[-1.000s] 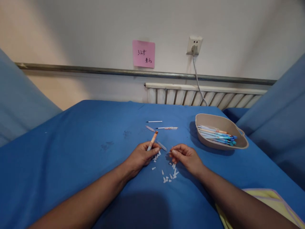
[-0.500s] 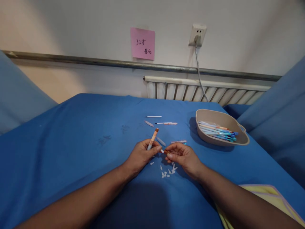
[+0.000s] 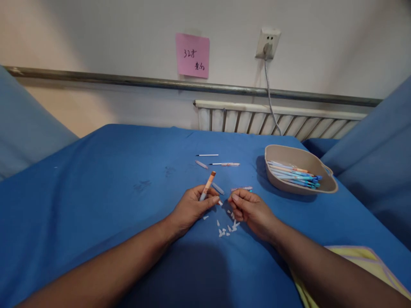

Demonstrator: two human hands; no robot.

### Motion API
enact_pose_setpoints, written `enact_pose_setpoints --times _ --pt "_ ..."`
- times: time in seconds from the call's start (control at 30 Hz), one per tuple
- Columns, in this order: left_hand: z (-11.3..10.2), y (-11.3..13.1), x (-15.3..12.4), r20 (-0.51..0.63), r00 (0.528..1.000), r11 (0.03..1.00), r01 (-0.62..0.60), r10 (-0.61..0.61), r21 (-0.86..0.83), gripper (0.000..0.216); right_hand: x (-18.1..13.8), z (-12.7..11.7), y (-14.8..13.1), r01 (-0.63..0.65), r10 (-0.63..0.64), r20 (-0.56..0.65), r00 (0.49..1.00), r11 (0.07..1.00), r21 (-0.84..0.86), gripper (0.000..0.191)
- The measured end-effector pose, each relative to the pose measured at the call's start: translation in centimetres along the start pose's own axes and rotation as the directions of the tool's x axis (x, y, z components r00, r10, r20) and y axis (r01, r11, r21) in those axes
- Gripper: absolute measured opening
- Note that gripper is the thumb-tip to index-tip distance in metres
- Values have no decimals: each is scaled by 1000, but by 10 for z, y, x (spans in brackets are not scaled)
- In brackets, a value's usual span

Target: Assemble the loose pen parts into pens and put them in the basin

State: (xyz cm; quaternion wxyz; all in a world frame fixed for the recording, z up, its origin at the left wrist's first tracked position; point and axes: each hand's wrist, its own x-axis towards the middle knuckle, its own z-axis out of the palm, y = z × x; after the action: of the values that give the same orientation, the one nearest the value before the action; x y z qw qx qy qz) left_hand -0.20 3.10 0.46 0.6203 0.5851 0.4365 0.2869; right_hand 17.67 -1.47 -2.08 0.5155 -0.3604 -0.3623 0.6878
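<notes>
My left hand is closed around an orange and pale pen barrel, brown at its raised end. A small white piece pokes out between its thumb and forefinger. Just to the right, my right hand has curled fingers with thumb and forefinger pressed together; whatever they hold is hidden. Small white cone-shaped tips lie scattered on the blue cloth below and between the hands. Beyond them lie a pale pen part, a pinkish barrel, a pink part and a refill in a clear-pink barrel.
A beige basket with several blue and orange pens stands at the right. A lone refill lies at the back. A yellow cloth is under my right forearm. Behind the blue-covered table are a radiator and rail.
My right hand has drawn slightly away from my left, and its fingers have curled in. The brown piece at its fingertips no longer shows. My left hand keeps the pen barrel.
</notes>
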Motion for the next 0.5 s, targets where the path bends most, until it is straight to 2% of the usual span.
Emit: enact_pose_setpoints --times 0.1,0.2,0.3,0.4,0.5 --pt "1 -1 0 21 1000 998 22 -21 -61 33 -1 2 3 22 -19 22 1000 992 -127 21" --pt "1 -2 -1 48 997 993 66 -61 -100 37 -2 4 3 44 -42 14 999 982 -183 22" --pt "2 -2 -3 139 988 986 83 -62 -147 44 -5 7 0 82 -84 6 996 966 -245 23" --pt "4 -2 -6 232 972 973 97 -46 -211 45 -10 11 -2 112 -97 62 993 935 -336 24" --pt "6 -3 -8 270 961 961 127 -58 -246 42 -12 15 -1 142 -117 92 989 925 -353 23"
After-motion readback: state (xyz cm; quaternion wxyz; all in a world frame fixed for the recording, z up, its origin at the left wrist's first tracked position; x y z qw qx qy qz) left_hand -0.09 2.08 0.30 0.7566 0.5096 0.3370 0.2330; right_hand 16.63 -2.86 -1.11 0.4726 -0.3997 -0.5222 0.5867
